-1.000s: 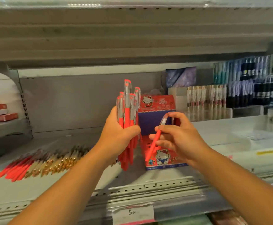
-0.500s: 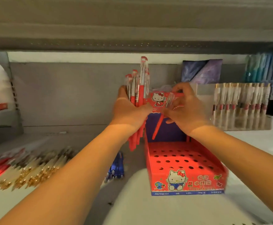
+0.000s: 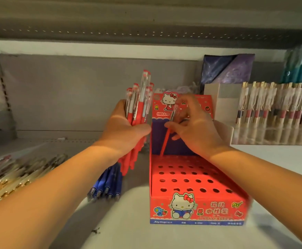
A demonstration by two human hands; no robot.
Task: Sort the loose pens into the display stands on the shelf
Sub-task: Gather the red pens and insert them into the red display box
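Far left of the red display stand [image 3: 196, 212], loose pens [image 3: 12, 177] lie flat. Left hand [image 3: 125, 131]: fingers curled fully round a bundle of red pens [image 3: 139, 105], upright, just beside the stand's left wall. Right hand [image 3: 197, 131]: thumb and fingers pinch a single red pen [image 3: 166, 139], tip down at the stand's rear left holes.

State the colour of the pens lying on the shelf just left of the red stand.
The pens are blue; head view.

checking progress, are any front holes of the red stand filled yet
No, the front holes of the red stand all show empty; the right hand holds one red pen at its back row.
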